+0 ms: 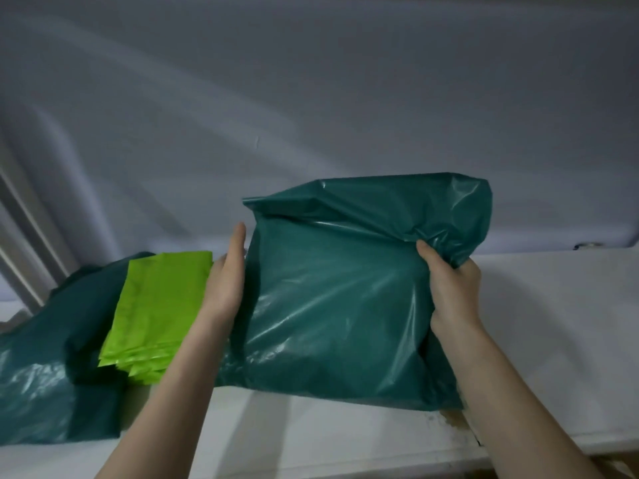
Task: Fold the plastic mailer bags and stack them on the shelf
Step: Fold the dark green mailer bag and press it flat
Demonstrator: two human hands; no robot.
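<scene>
Head view: dark green mailer (339, 299) between both hands' grip.

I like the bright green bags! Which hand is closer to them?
Left. The left hand lies flat against the dark green bag, right beside the bright green stack. The right hand grips the bag's far side, away from the stack.

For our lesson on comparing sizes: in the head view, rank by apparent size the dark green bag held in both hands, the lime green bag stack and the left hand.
1. Dark green bag, largest.
2. Lime green bag stack.
3. Left hand, smallest.

Nearness to the camera differs little, so the order looks safe.
</scene>
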